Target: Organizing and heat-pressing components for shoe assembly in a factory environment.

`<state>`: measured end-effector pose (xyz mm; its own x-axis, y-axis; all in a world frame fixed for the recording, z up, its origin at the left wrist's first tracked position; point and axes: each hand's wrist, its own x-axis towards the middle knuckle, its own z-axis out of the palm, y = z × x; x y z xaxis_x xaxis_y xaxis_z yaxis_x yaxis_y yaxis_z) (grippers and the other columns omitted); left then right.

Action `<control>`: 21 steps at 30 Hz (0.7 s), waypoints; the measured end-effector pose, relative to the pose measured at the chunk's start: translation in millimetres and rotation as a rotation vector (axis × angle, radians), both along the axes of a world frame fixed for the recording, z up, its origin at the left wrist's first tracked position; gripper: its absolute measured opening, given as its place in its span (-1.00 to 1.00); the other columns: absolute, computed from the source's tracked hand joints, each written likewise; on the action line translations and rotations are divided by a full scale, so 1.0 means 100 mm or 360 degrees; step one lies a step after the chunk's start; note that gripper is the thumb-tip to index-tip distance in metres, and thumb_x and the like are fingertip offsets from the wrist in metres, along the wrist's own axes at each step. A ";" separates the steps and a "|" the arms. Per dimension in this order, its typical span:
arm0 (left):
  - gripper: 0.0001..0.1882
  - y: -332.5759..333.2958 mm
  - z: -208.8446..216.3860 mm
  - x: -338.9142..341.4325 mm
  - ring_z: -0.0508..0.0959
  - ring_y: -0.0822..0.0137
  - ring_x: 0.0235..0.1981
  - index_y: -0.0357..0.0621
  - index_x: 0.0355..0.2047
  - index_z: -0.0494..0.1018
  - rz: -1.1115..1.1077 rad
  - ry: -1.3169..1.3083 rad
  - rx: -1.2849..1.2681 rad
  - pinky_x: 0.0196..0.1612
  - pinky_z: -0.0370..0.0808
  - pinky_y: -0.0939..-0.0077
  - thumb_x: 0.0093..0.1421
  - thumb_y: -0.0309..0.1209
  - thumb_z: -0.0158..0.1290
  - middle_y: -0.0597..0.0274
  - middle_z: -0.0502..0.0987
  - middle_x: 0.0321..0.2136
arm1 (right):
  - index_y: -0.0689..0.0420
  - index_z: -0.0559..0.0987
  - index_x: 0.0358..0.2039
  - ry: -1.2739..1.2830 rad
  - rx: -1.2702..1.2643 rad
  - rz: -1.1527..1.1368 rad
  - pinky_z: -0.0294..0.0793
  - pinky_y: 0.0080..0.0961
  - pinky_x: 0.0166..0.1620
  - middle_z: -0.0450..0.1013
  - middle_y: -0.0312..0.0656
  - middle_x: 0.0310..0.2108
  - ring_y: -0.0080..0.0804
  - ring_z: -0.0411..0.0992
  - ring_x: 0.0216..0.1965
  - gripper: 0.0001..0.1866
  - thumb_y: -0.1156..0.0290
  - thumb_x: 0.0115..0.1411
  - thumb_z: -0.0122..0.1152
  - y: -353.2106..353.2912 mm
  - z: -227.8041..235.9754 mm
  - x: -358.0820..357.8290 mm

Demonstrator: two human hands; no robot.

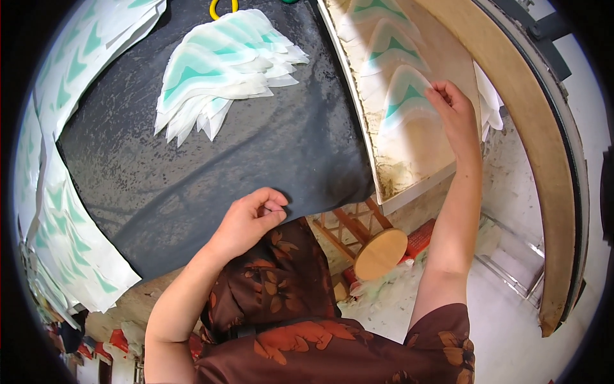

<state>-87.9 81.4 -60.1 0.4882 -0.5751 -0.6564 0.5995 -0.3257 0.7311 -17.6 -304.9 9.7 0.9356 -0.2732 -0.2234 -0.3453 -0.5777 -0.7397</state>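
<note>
My right hand (453, 109) is over the pale board on the right, its thumb and fingers pinching the edge of a thin, translucent arched piece (407, 96) of white with a green peak-shaped band. Two similar pieces lie farther up the same board, one behind the other. My left hand (251, 219) is by the near edge of the black-covered table (256, 153), fingers curled in and thumb against them; nothing shows in it. Beyond it on the black cover lies a fanned, overlapping pile of the same white and green pieces (220, 70).
Yellow-handled scissors (224, 8) lie partly cut off at the top edge. White sheets with green patterns (70, 249) hang along the left side. A round wooden stool (380, 254) stands below the board (422, 163). A curved tan edge (543, 192) runs down the right.
</note>
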 end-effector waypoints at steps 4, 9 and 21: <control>-0.84 0.10 -0.08 0.00 0.43 0.60 -0.35 -0.20 -0.22 0.46 0.0154 0.0032 0.0028 -0.23 0.41 0.69 0.17 -0.50 0.10 0.41 0.47 -0.39 | 0.21 0.52 -0.28 -0.0006 -0.0135 0.0065 0.29 -0.77 -0.24 0.39 -0.44 -0.41 -0.72 0.30 -0.36 -0.87 0.43 0.22 0.18 -0.07 -0.09 0.03; -0.84 0.22 -0.10 0.11 0.41 0.61 -0.34 -0.22 -0.21 0.45 0.0287 0.0046 0.0003 -0.20 0.38 0.72 0.18 -0.52 0.09 0.43 0.45 -0.39 | 0.21 0.53 -0.30 -0.0057 -0.0255 0.0069 0.33 -0.71 -0.27 0.43 -0.39 -0.45 -0.68 0.34 -0.39 -0.86 0.41 0.18 0.21 -0.06 -0.14 0.03; -0.82 0.63 -0.14 0.63 0.42 0.58 -0.33 -0.20 -0.19 0.43 0.0608 -0.0210 0.0184 -0.19 0.36 0.70 0.18 -0.50 0.08 0.43 0.44 -0.38 | 0.18 0.52 -0.30 -0.0041 -0.0733 0.0024 0.42 -0.48 -0.24 0.52 -0.21 -0.39 -0.39 0.46 -0.37 -0.76 0.27 0.13 0.20 0.12 -0.06 0.03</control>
